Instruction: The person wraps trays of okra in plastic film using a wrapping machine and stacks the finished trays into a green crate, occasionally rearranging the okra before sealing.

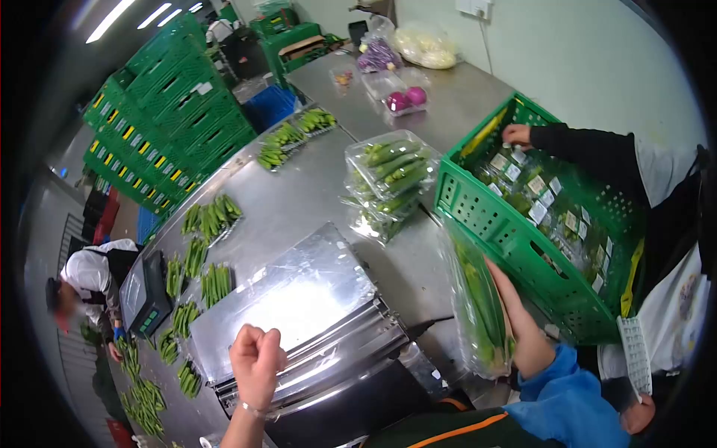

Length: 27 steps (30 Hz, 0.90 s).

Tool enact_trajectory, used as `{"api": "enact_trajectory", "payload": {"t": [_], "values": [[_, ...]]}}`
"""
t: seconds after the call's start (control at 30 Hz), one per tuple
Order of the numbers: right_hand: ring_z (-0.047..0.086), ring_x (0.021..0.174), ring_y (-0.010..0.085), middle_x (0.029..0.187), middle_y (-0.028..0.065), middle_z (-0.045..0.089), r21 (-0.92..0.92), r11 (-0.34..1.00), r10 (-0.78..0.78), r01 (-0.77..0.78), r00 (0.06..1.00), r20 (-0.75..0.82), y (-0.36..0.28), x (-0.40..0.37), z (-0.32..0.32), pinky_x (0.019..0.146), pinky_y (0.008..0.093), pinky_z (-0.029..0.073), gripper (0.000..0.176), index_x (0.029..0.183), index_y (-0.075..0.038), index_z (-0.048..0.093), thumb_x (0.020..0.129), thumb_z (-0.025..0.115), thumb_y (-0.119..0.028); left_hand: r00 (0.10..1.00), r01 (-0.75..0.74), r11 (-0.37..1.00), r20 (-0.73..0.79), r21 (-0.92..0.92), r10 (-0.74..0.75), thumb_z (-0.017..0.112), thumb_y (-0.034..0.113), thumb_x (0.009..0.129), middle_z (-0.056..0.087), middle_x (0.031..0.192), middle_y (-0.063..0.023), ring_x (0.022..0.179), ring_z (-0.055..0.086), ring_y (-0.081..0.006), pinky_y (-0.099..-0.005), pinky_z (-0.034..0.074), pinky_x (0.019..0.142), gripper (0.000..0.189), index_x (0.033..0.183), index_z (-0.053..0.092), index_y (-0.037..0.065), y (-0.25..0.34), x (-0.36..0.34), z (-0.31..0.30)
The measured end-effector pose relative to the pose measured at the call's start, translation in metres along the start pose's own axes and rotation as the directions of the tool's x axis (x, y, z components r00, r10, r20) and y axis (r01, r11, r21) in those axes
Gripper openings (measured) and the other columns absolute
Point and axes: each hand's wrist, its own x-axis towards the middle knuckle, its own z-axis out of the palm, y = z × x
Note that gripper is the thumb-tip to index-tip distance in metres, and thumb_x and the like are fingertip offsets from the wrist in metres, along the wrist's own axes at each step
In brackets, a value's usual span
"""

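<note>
My left hand (256,362) is closed in a fist above the metal wrapping machine (291,287), with nothing visible in it. On the other side, my right hand (519,321) grips a plastic-wrapped pack of long green vegetables (474,299) from its right edge, holding it tilted beside the green crate (515,250). Similar wrapped packs (392,175) are stacked on the table behind the machine. Inside the crate lie several labelled packs (538,190).
A co-worker's hand (517,136) reaches into the crate; another hand (637,414) holds a white sheet (635,355). Bundles of green pods (213,216) line the table's left side, near a scale (144,295) and another person (93,272). Green crates (168,112) stand stacked behind.
</note>
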Motion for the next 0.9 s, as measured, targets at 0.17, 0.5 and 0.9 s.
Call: {"api": "enact_trajectory", "payload": {"t": [0.17,0.5,0.9], "values": [[0.03,0.123,0.02,0.135,0.0112,0.027,-0.371,0.9,-0.136,0.227,0.957,0.257,-0.009,-0.024,0.053,0.103,0.0314,0.021,0.07,0.135,-0.004,0.017,0.077,0.056,-0.002,0.999,-0.015,0.982,0.036,0.188,0.008,0.045,-0.007,0.075,0.046,0.056,-0.0031,0.051,0.05,-0.0116,-0.0237,0.045,0.049,0.022,0.061,0.034,0.006,-0.012,-0.035,-0.034],[0.042,0.106,0.0138,0.115,0.0066,0.047,0.139,0.986,-0.084,0.092,0.994,-0.065,0.029,0.017,0.007,0.092,0.0275,0.033,0.051,0.121,0.001,0.038,0.086,0.05,-0.035,0.784,0.315,0.939,0.595,-0.137,-0.176,0.057,0.034,0.08,0.054,0.102,-0.0111,0.084,0.057,-0.0187,-0.0311,0.05,0.068,0.065,0.125,0.031,-0.003,0.032,-0.044,0.081],[0.048,0.105,0.0198,0.117,0.0135,0.045,-0.169,0.927,-0.373,0.335,0.874,-0.313,-0.141,0.011,-0.033,0.084,0.0304,0.045,0.053,0.124,0.002,0.029,0.084,0.055,-0.021,0.545,-0.57,0.815,0.791,0.107,0.277,0.044,0.021,0.089,0.049,0.117,-0.0171,0.106,0.049,-0.0221,-0.0314,0.038,0.088,0.043,0.124,0.035,-0.001,0.066,0.073,0.169]]}}
